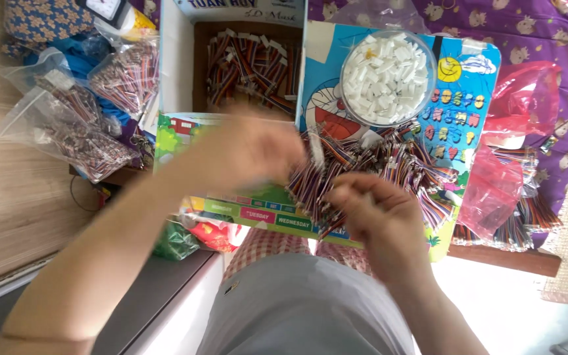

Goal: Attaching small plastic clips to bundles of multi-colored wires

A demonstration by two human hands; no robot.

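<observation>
My left hand (248,150) is blurred with motion and pinches a thin wire piece with a white end (315,150), held up above a heap of striped multicolour wire bundles (389,167). My right hand (376,213) is closed over the front of that heap, fingers curled on some of the wires. The heap lies on a colourful cartoon board (468,98) across my lap. A round clear tub of small white plastic connectors (388,77) sits on the board just beyond the heap.
An open cardboard box (248,66) holds more striped wire bundles at the back. Clear bags of wires (93,125) lie to the left. Red plastic bags (501,177) and more wire bundles (520,223) lie to the right on a purple patterned cloth.
</observation>
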